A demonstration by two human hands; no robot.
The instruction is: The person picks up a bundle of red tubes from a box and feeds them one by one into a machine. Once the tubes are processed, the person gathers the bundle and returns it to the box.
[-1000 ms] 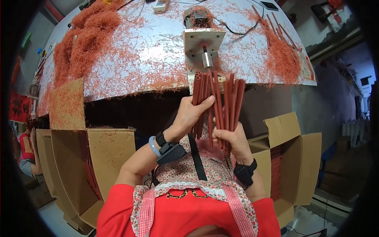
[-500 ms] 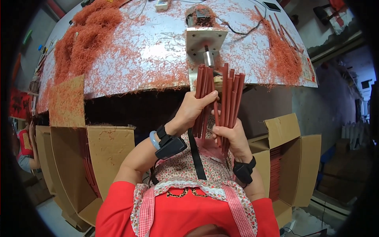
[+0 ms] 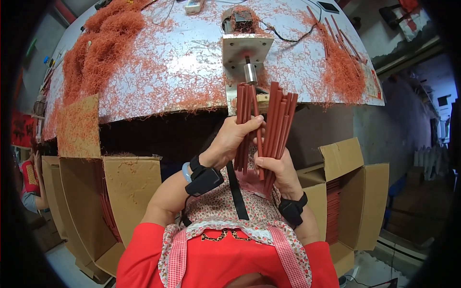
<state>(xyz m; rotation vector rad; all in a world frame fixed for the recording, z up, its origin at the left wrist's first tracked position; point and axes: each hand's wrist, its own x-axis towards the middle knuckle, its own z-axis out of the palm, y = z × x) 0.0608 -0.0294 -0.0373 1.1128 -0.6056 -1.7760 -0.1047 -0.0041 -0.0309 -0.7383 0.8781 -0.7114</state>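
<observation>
My left hand is closed round a bundle of thin reddish-brown tubes, held roughly upright. Its thumb presses on a single tube that slants between the two bundles. In my right hand is a second bundle of the same tubes, fanned out a little at the top, with the thumb across its lower part. Just beyond the tube tops sits a metal spindle on a square plate, with a motor behind it. The fingers of both hands are partly hidden by the tubes.
Red shavings cover the white table, heaped in a large pile at left and a smaller one at right near loose tubes. Open cardboard boxes holding tubes flank me. Another person's arm shows far left.
Both bundles have come slightly down and nearer to me, away from the spindle. The whole view has shifted a little. Each hand keeps its grip.
</observation>
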